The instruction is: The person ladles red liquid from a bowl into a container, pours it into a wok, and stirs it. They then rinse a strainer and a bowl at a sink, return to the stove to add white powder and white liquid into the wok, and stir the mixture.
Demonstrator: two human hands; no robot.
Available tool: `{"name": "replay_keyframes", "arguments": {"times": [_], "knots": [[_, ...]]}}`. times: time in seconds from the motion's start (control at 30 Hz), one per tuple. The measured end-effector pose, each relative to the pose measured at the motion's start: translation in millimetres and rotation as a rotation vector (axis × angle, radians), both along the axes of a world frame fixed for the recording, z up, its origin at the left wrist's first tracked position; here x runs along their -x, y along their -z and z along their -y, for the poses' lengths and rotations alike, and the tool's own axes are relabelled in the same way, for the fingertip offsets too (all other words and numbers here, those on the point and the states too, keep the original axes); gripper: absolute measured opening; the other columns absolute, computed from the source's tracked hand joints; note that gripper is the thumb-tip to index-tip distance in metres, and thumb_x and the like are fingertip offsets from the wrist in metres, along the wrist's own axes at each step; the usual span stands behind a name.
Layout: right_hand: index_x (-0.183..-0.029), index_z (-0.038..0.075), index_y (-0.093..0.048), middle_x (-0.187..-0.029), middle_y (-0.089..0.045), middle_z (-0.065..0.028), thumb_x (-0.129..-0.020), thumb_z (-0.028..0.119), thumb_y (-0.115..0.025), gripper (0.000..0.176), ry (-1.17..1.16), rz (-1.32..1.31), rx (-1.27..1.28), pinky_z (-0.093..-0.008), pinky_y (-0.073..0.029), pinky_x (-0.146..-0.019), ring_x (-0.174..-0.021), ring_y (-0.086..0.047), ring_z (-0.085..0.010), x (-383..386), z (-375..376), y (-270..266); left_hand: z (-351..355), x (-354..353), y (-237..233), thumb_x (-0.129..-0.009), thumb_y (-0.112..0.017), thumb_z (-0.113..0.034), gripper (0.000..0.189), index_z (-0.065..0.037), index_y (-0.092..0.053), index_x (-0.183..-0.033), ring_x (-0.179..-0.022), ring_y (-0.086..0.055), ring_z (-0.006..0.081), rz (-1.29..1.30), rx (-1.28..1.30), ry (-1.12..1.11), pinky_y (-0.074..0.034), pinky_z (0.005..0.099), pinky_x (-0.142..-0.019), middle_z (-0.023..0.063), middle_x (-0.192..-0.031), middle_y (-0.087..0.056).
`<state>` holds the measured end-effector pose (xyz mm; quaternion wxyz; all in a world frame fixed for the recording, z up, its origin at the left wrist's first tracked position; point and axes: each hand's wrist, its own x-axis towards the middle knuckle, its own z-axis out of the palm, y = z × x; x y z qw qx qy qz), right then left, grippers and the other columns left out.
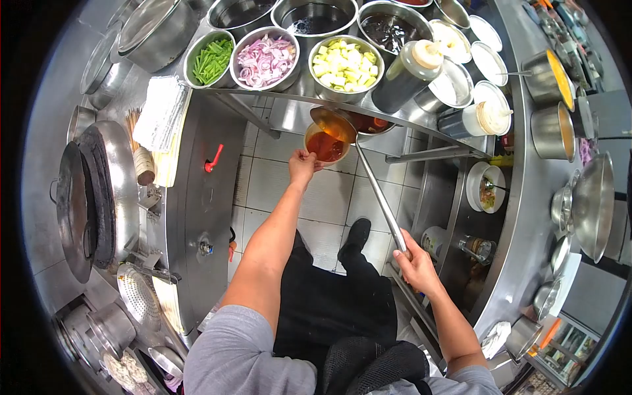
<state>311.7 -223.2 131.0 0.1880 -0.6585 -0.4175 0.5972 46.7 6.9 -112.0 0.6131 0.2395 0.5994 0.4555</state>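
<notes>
My left hand (303, 166) is closed on the near rim of a small round bowl (307, 137), held above the floor in front of the counter. Reddish-orange liquid (327, 148) fills part of it. The long-handled metal ladle (380, 191) is in my right hand (417, 264), fingers wrapped round the handle's lower end. Its scoop is tilted over the bowl with orange liquid in it, overlapping the bowl's far side in this view. Behind the scoop, a metal pot of dark red liquid (370, 123) sits low under the counter edge, partly hidden.
Along the counter ahead stand metal bowls of cut green vegetable (212, 60), sliced red onion (266, 61) and pale green cubes (345, 64). A dark squeeze bottle (401, 80) stands at the edge. A lidded wok (74, 210) is left; metal pots (552, 131) line the right counter.
</notes>
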Motion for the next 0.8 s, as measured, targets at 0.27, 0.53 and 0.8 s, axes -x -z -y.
{"name": "replay_keyframes", "arguments": {"times": [0.27, 0.53, 0.8], "knots": [[-0.154, 0.017, -0.027, -0.063, -0.042, 0.0029, -0.102, 0.018, -0.050, 0.057, 0.184, -0.380, 0.197, -0.0238, -0.038, -0.039, -0.043, -0.040, -0.0063, 13.1, -1.3, 2.6, -6.9, 0.0, -13.2, -0.091, -0.058, 0.001, 0.015, -0.001, -0.044, -0.094, -0.064, -0.070, 0.0212, 0.017, -0.055, 0.006, -0.063, 0.0306, -0.056, 0.0089, -0.079, -0.060], [-0.151, 0.025, -0.031, -0.065, -0.041, 0.0018, -0.105, 0.032, -0.044, 0.049, 0.727, -1.305, 0.457, -0.0217, -0.033, -0.033, -0.040, -0.035, -0.0044, 16.8, -32.4, 20.0, -19.7, -0.8, -24.3, -0.090, -0.061, 0.000, 0.018, -0.002, -0.043, -0.092, -0.064, -0.069, 0.0204, 0.013, -0.031, -0.031, -0.062, 0.0308, -0.055, 0.0076, -0.081, -0.058], [-0.149, 0.014, -0.035, -0.063, -0.048, 0.0006, -0.097, 0.021, -0.053, 0.055, 0.262, -0.160, 0.129, -0.0271, -0.041, -0.038, -0.042, -0.045, -0.0089, 18.9, -122.4, 81.4, 9.3, 21.5, -12.3, -0.089, -0.060, 0.001, 0.017, 0.000, -0.044, -0.092, -0.063, -0.070, 0.0218, -0.002, -0.051, -0.070, -0.062, 0.0310, -0.054, 0.0088, -0.080, -0.059]]}}
